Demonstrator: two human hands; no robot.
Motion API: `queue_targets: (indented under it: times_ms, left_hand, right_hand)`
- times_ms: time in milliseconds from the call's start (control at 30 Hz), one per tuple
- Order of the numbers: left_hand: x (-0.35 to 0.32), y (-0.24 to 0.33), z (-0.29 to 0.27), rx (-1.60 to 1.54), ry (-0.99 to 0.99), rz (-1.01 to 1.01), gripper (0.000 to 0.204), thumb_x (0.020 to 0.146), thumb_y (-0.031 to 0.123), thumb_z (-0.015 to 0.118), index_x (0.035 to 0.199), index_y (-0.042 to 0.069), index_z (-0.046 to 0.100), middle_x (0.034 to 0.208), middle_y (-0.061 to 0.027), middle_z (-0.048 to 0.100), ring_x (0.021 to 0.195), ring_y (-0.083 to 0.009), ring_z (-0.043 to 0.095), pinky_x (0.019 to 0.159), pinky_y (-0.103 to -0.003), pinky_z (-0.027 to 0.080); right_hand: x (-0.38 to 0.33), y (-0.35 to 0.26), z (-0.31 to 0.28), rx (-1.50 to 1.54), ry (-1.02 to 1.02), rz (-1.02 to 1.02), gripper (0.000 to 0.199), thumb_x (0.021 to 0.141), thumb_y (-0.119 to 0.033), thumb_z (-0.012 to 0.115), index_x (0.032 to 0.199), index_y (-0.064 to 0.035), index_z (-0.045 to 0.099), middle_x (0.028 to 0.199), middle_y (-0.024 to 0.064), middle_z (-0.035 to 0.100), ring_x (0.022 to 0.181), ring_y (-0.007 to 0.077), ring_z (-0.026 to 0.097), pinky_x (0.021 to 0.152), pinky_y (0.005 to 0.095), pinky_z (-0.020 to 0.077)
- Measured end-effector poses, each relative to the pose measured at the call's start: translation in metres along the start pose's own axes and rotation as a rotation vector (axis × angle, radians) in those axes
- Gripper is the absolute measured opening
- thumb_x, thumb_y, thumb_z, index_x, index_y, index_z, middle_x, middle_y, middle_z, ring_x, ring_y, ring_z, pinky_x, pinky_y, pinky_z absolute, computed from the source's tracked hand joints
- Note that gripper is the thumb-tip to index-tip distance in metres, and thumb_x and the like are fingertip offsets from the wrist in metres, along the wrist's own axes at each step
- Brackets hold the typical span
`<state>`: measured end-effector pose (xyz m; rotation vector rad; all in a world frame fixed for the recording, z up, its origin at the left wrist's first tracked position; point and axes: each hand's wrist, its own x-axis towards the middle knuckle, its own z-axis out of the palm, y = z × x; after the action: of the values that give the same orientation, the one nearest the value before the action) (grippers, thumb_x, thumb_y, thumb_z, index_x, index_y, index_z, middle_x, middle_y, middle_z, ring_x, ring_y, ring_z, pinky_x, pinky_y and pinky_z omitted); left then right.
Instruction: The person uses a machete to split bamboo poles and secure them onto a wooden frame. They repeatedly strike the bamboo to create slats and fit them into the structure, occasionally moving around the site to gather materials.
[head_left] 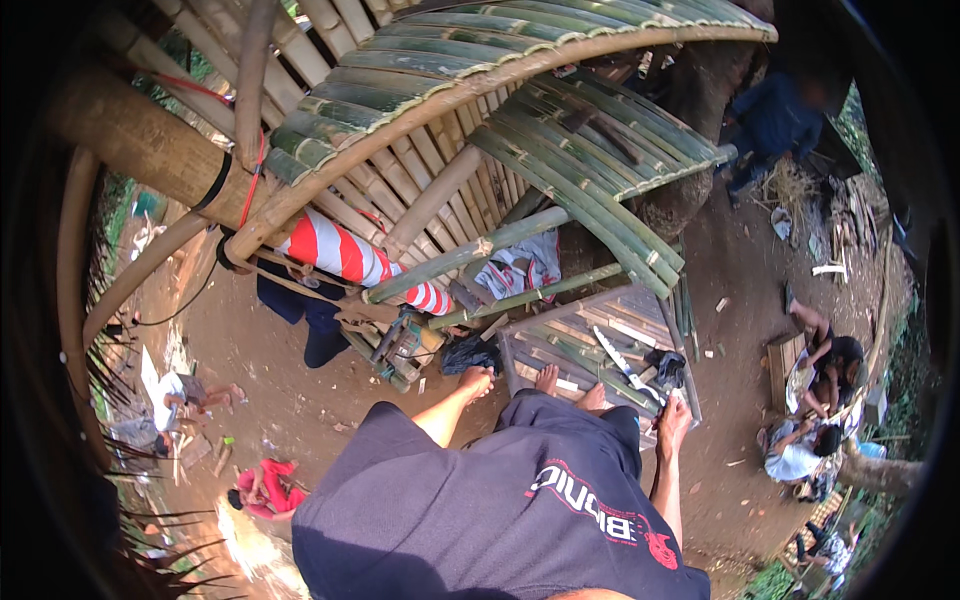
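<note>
My right hand (675,420) is closed round the handle end of a saw with a long pale blade (614,352). The blade points away and to the left, over a slatted bamboo platform (690,388). Bare feet (591,397) stand on that platform, below my dark shirt. Out to the left, my left hand (477,382) hangs with its fingers curled in, and nothing shows in it. Close beyond it lies a black plastic bag (470,353). A small black bundle (668,368) lies beside the saw.
A curved roof of split green bamboo (400,90) spans overhead, with a lower bamboo panel (610,140) ahead. A red-and-white wrapped pole (340,250) stands left, near a greenish machine (410,345). People sit on the ground at both sides; one person (775,120) stands far right.
</note>
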<state>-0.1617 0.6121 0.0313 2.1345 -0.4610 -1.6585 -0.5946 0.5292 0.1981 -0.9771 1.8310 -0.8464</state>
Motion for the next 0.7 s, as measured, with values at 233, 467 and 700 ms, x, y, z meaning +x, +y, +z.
queue_targets:
  times_ms: [233, 467, 700]
  left_hand:
    - [-0.008, 0.006, 0.002, -0.018, 0.014, 0.022, 0.036, 0.097, 0.037, 0.049, 0.084, 0.006, 0.062, 0.068, -0.0026, 0.062, 0.053, -0.0105, 0.054, 0.047, -0.027, 0.043]
    - [-0.013, -0.025, -0.002, -0.092, 0.028, -0.063, 0.037, 0.098, 0.038, 0.049, 0.086, 0.005, 0.063, 0.067, -0.0031, 0.062, 0.052, -0.0113, 0.054, 0.046, -0.027, 0.043]
    - [-0.010, -0.040, -0.005, -0.118, 0.038, -0.127, 0.035, 0.098, 0.035, 0.050, 0.088, 0.005, 0.064, 0.067, -0.0041, 0.062, 0.051, -0.0118, 0.054, 0.044, -0.026, 0.044]
  right_hand:
    - [0.021, 0.001, 0.008, -0.173, -0.023, -0.048, 0.054, 0.099, -0.038, 0.048, 0.060, -0.0006, 0.044, 0.048, 0.0066, 0.045, 0.040, 0.0152, 0.049, 0.040, 0.0333, 0.0387]
    - [0.030, 0.011, 0.018, -0.458, 0.028, -0.345, 0.051, 0.098, -0.033, 0.047, 0.068, 0.0080, 0.050, 0.055, 0.0218, 0.048, 0.054, 0.0315, 0.052, 0.058, 0.0471, 0.0388]
    - [0.035, 0.032, 0.022, -0.482, -0.017, -0.305, 0.054, 0.097, -0.035, 0.046, 0.062, 0.0052, 0.053, 0.048, 0.0199, 0.051, 0.044, 0.0313, 0.056, 0.050, 0.0448, 0.0446]
